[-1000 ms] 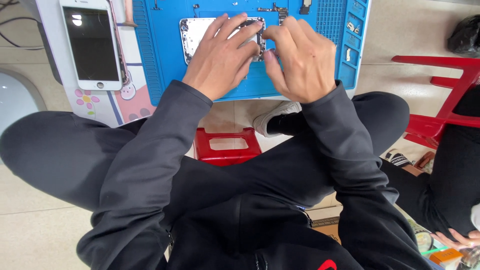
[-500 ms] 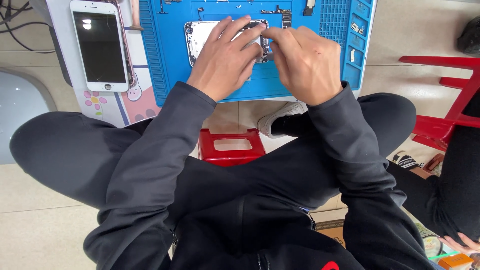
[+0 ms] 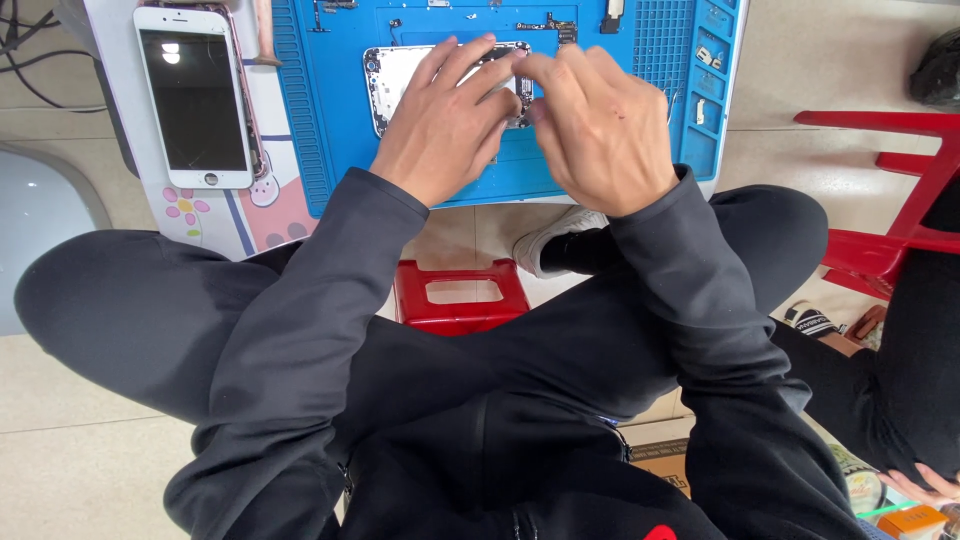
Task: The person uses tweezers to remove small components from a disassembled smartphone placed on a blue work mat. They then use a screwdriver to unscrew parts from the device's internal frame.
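Blue silicone is covering the low table as a work mat [image 3: 320, 150], and an opened phone housing [image 3: 395, 80] is lying on its upper middle; the left hand [image 3: 445, 125] is resting flat on that housing, fingers spread; the right hand [image 3: 600, 125] is pinching narrowly at the housing's right edge, though what it is gripping cannot be told; a white-faced phone screen [image 3: 195, 95] is lying left of the mat.

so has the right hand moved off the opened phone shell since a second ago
No. The right hand stays over the opened phone shell on the blue mat, fingertips meeting the left hand at the same edge; only the camera shifted.
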